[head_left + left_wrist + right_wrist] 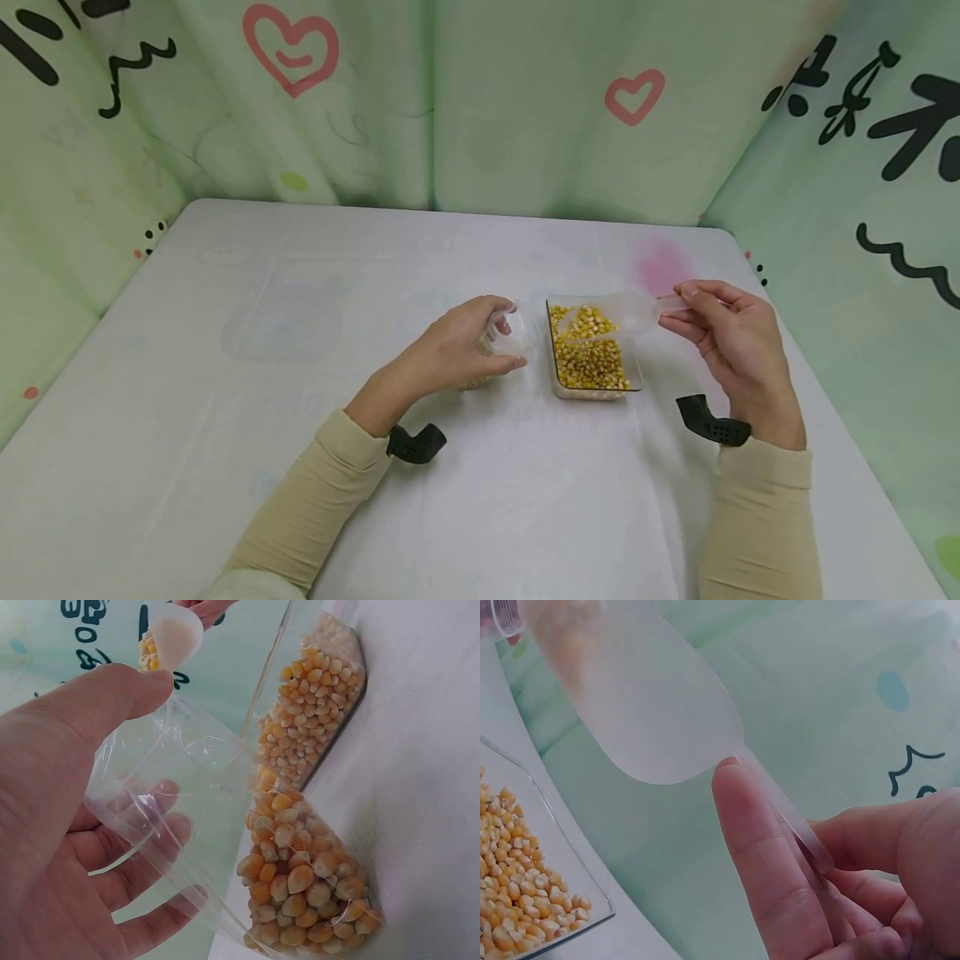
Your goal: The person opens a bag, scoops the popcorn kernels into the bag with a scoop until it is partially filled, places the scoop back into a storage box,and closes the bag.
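Observation:
My left hand (pixel 450 346) grips a clear plastic jar (pixel 510 332) left of the corn container, thumb on one side and fingers on the other. Loose corn kernels (pixel 307 889) fill the lower part of the jar in the left wrist view. The handle of a translucent white scoop (pixel 660 712) is pinched between thumb and fingers of my right hand (pixel 738 337). Its bowl reaches left over the clear rectangular container (pixel 588 394), with some kernels (pixel 150 654) in it. Yellow corn kernels (pixel 592 362) lie in that container. At the right wrist view's upper left, the jar's ridged rim (pixel 507 616) appears near the scoop.
A white-covered table (pixel 225 467) bears everything. Pale green curtains (pixel 510 125) with hearts and dark markings hang behind it and at both sides. Black wrist mounts (pixel 712 421) sit on both wrists.

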